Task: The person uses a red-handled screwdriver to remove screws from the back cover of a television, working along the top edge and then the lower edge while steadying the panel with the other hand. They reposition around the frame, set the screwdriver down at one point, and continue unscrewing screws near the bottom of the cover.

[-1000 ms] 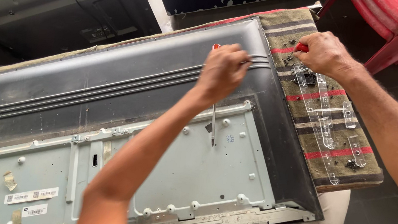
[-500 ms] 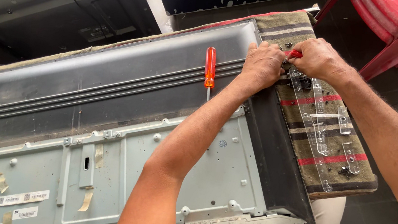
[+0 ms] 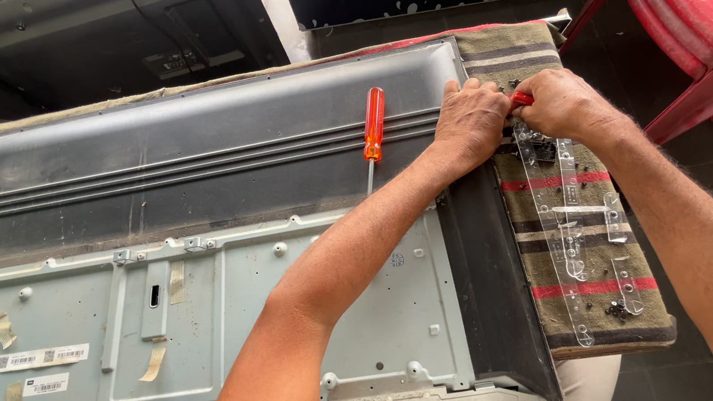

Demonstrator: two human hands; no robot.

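**A:** so what's on the bench? looks like a flat-panel TV [image 3: 192, 208] face-down, dark ribbed back cover up top, bare grey metal chassis [image 3: 205, 327] exposed on the near side.

**B:** yep, it sits on a striped cloth [image 3: 572, 218]. Left hand [image 3: 471, 119] is curled over the TV's far right edge, fingers bent, pressing on it. Right hand [image 3: 563, 103] is closed around a red-handled tool [image 3: 521, 97] right beside it. An orange screwdriver [image 3: 373, 130] lies loose on the cover, just left of the hands.

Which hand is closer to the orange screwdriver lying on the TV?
Left. The left hand sits just right of the orange screwdriver; the right hand is farther right.
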